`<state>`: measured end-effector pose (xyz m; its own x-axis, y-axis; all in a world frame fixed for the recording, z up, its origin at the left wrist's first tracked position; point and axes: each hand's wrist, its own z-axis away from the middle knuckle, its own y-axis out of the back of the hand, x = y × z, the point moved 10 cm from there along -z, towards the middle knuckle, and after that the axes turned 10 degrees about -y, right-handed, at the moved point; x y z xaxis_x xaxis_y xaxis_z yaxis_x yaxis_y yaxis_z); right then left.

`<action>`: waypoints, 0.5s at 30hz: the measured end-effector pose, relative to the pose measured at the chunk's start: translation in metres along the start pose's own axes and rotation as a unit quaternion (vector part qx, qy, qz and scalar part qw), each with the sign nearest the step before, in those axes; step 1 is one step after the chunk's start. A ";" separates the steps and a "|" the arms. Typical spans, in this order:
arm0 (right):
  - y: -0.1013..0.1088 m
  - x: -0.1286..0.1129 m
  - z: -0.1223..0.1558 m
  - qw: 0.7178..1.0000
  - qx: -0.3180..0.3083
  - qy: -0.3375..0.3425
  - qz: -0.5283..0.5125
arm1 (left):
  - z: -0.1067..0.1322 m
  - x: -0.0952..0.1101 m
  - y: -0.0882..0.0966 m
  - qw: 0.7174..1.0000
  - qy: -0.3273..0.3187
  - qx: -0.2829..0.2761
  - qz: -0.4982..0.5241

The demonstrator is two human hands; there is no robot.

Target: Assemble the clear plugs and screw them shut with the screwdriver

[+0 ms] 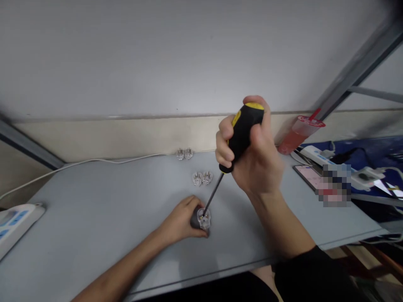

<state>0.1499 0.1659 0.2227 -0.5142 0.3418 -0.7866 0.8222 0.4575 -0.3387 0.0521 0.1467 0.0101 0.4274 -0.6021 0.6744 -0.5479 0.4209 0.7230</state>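
Note:
My right hand is wrapped round the black and yellow handle of a screwdriver, held tilted above the table. Its long metal shaft slants down to the left, and the tip reaches into an electrical plug. That plug has a clear inner part with small brass-coloured bits and a dark grey cover. My left hand grips the plug from the left, fingers behind it and thumb in front. Farther back on the table lie clear plug parts with metal pins and another similar pair near the wall.
The grey table ends at a front edge close to my body. A white power strip sits at the left. On the right are a cup of red drink, a phone and another power strip with cables. A white cable runs along the back.

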 end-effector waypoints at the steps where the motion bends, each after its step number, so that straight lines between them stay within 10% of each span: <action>1: -0.001 0.000 0.000 1.000 -0.002 -0.004 0.000 | 0.000 0.000 0.000 1.000 0.001 0.001 0.002; 7: 0.001 -0.005 0.001 0.987 0.038 0.021 0.154 | 0.002 -0.002 -0.001 1.000 0.006 0.002 -0.001; 15: 0.002 -0.050 0.030 0.880 0.212 0.222 0.363 | 0.004 -0.002 -0.001 1.000 0.016 0.006 0.002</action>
<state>0.1841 0.1251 0.2459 0.2163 0.7479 -0.6276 0.9418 -0.3292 -0.0677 0.0494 0.1447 0.0078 0.4478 -0.5776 0.6825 -0.5578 0.4161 0.7181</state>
